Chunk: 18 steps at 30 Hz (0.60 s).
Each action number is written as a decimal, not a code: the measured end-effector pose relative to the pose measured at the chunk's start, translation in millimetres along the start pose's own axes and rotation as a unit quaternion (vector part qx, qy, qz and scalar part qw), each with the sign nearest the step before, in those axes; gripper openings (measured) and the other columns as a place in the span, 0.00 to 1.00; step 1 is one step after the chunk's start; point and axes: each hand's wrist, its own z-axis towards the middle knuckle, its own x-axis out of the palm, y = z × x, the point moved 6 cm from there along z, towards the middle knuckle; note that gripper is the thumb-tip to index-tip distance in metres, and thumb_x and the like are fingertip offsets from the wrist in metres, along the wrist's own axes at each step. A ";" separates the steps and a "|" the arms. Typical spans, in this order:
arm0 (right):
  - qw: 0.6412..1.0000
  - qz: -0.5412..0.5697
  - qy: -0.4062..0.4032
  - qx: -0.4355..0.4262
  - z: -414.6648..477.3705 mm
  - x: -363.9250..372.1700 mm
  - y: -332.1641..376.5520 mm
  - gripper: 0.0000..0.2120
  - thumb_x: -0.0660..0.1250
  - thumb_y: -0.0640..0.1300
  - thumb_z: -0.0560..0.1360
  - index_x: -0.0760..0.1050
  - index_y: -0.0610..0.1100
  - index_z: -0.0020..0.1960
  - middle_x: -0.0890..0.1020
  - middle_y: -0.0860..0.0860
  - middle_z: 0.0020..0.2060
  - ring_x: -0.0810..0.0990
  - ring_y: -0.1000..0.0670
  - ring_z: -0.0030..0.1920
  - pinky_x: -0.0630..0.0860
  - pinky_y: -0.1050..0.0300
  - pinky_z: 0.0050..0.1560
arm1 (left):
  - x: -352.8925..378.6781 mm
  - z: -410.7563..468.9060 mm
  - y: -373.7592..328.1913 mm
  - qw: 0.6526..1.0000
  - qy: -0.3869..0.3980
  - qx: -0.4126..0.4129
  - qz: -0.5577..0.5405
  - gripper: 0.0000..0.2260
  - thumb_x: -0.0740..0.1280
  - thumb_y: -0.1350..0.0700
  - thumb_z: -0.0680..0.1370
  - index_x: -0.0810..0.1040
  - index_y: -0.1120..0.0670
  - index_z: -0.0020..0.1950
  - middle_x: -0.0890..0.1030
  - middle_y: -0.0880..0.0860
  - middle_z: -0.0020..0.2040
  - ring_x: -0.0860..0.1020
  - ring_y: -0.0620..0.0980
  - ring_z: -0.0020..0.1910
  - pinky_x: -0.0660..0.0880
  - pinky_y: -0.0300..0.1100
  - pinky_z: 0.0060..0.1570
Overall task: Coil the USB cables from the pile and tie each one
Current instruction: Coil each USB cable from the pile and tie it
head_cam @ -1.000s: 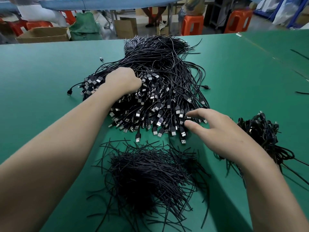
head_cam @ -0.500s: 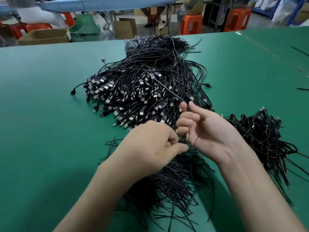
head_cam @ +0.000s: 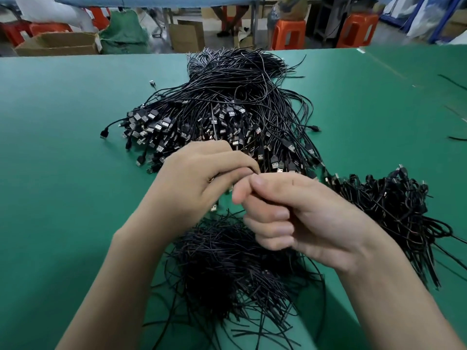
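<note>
A big pile of black USB cables (head_cam: 227, 109) lies in the middle of the green table (head_cam: 63, 173), plugs facing me. My left hand (head_cam: 192, 180) and my right hand (head_cam: 303, 213) meet just in front of it, fingers curled. Both hold one thin black cable between them; its silver plug (head_cam: 214, 207) hangs below my left hand. Most of that cable is hidden by my fingers. A heap of short black tie wires (head_cam: 227, 269) lies under my wrists. Coiled, tied cables (head_cam: 394, 205) are stacked at the right.
A loose plug (head_cam: 152, 83) lies on the table left of the pile, and stray wires (head_cam: 454, 138) at the far right. Beyond the far table edge stand cardboard boxes (head_cam: 58, 44), orange stools (head_cam: 289, 34) and seated people.
My hands drew one cable out of the pile and came together. My right hand has curled from spread fingers into a fist round the cable, and both hands rose slightly.
</note>
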 end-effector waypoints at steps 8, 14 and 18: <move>0.989 0.088 0.114 -0.038 -5.5 24.3 11.7 0.17 0.58 0.50 0.84 0.77 0.44 0.42 0.58 0.56 0.27 0.55 0.57 0.25 0.53 0.66 0.23 | -27.4 0.6 -19.2 0.996 -0.056 0.051 -0.056 0.08 0.67 0.55 0.83 0.83 0.46 0.59 0.78 0.41 0.40 0.76 0.43 0.39 0.69 0.32 0.42; 0.968 0.049 -0.089 -0.231 -13.3 1.2 40.5 0.17 0.56 0.51 0.82 0.81 0.46 0.46 0.57 0.56 0.28 0.54 0.57 0.26 0.55 0.67 0.22 | 28.8 0.0 -25.0 0.988 0.117 -0.078 -0.064 0.09 0.57 0.54 0.85 0.74 0.41 0.56 0.74 0.40 0.36 0.73 0.41 0.36 0.73 0.41 0.41; 0.912 -0.077 -0.207 -0.347 -31.0 -16.4 62.7 0.18 0.55 0.51 0.84 0.82 0.50 0.47 0.64 0.58 0.27 0.61 0.58 0.26 0.62 0.65 0.26 | 39.1 -1.6 -31.4 0.977 0.196 -0.084 -0.016 0.08 0.56 0.50 0.87 0.75 0.40 0.56 0.78 0.48 0.33 0.76 0.48 0.32 0.75 0.48 0.39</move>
